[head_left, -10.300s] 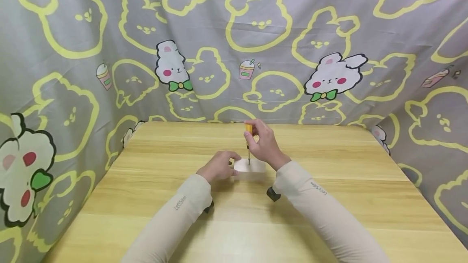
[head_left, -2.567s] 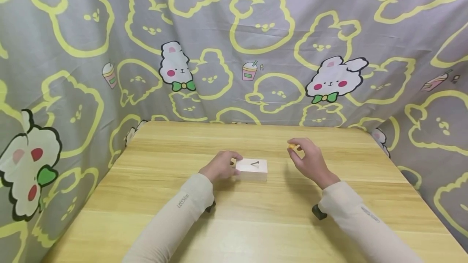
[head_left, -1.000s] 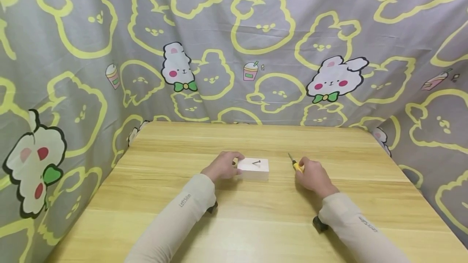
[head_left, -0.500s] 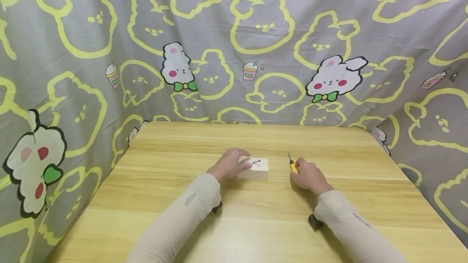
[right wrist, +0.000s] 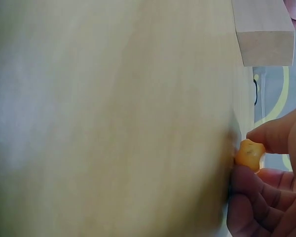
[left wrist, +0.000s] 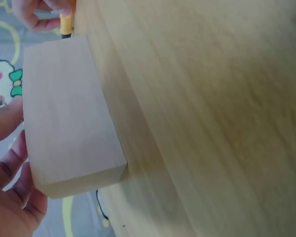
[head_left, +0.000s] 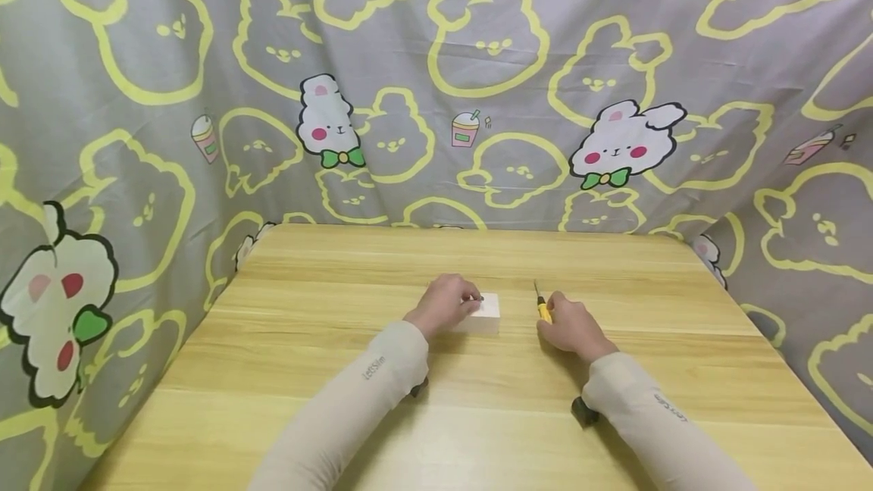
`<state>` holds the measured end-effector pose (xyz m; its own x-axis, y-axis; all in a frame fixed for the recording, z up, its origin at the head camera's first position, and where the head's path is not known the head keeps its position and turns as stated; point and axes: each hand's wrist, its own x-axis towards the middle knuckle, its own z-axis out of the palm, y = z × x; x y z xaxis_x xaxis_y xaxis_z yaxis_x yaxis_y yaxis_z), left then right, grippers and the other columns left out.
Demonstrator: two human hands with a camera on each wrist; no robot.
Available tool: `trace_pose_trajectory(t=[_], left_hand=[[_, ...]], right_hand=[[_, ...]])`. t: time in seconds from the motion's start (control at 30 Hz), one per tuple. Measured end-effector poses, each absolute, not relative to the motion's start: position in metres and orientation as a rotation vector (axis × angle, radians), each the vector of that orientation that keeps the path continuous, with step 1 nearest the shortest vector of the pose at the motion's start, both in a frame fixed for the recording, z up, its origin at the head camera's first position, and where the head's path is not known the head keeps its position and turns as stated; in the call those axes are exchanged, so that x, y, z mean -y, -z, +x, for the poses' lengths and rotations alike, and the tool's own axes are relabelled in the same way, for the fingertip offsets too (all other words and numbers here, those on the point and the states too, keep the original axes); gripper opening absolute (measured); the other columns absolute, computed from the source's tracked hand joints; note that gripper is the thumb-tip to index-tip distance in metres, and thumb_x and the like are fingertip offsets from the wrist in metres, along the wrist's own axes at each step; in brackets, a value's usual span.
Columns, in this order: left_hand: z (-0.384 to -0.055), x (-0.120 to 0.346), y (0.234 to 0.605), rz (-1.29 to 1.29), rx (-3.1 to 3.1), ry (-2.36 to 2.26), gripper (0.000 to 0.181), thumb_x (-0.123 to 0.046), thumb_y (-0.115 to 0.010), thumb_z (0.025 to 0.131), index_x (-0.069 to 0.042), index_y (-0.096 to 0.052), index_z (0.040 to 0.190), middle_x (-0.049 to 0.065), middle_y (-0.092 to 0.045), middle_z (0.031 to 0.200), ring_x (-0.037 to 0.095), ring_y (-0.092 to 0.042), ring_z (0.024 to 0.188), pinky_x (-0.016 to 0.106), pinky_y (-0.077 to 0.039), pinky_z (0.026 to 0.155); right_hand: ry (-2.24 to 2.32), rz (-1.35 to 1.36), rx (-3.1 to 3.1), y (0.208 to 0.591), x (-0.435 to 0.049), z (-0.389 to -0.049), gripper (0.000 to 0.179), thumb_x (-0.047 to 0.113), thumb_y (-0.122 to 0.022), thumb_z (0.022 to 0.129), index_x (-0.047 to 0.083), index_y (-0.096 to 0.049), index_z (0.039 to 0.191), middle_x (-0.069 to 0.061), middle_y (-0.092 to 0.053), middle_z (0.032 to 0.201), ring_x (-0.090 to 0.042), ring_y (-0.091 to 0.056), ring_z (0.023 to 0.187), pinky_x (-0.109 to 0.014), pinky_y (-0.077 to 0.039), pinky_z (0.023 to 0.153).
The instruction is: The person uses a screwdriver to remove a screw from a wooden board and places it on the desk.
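Observation:
A pale wooden block (head_left: 486, 309) lies on the table, its plain side large in the left wrist view. A small dark screw (head_left: 481, 297) stands in its top face, mostly hidden by fingers. My left hand (head_left: 446, 303) reaches over the block's left part, thumb and fingertips pinching the screw. To the right of the block, my right hand (head_left: 571, 324) holds a screwdriver (head_left: 543, 311) by its yellow handle. Its thin shaft points away from me, low over the table. In the right wrist view the handle's end (right wrist: 250, 155) shows between thumb and fingers.
The wood-grain table (head_left: 436, 415) stretches around both hands. A grey curtain (head_left: 409, 59) with yellow animal outlines hangs behind the table and along both sides. Black wrist cameras, one (head_left: 584, 411) under the right sleeve, sit on the wrists.
Earlier the screwdriver stood upright on the screw; it has since moved right and down beside the block. My left hand has left the block's left end and moved right to the screw.

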<state>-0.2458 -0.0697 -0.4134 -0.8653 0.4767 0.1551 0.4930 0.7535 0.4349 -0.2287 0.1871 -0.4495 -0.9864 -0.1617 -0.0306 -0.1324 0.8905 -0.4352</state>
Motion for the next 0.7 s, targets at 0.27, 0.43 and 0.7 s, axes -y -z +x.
trace_pose_trajectory(t=[0.27, 0.43, 0.7], left_hand=[[-0.247, 0.071, 0.414, -0.77, 2.844, 0.887, 0.008, -0.013, -0.063, 0.095, -0.011, -0.07, 0.1, 0.001, -0.068, 0.091, 0.013, -0.061, 0.084, 0.028, -0.052, 0.077], [-0.245, 0.086, 0.409, -0.723, 2.81, 0.918, 0.01, -0.013, -0.062, 0.096, -0.01, -0.069, 0.103, 0.003, -0.067, 0.098, 0.018, -0.061, 0.092, 0.032, -0.052, 0.081], [-0.245, 0.12, 0.409, -0.649, 2.8, 0.956, 0.013, -0.011, -0.059, 0.098, -0.008, -0.069, 0.106, 0.005, -0.068, 0.093, 0.018, -0.062, 0.082, 0.029, -0.053, 0.07]], right_hand=[[0.687, -0.248, -2.985, 0.448, -0.186, -0.23, 0.04, 0.019, -0.059, 0.086, -0.007, -0.048, 0.114, -0.001, -0.041, 0.057, -0.013, -0.034, 0.047, -0.028, -0.033, 0.045], [0.674, -0.242, -2.98, 0.448, -0.186, -0.23, 0.039, 0.02, -0.06, 0.087, -0.007, -0.048, 0.114, -0.002, -0.042, 0.058, -0.015, -0.035, 0.049, -0.029, -0.034, 0.046], [0.669, -0.256, -2.969, 0.447, -0.188, -0.23, 0.041, 0.021, -0.06, 0.087, -0.006, -0.048, 0.114, -0.002, -0.042, 0.059, -0.015, -0.036, 0.05, -0.029, -0.034, 0.047]])
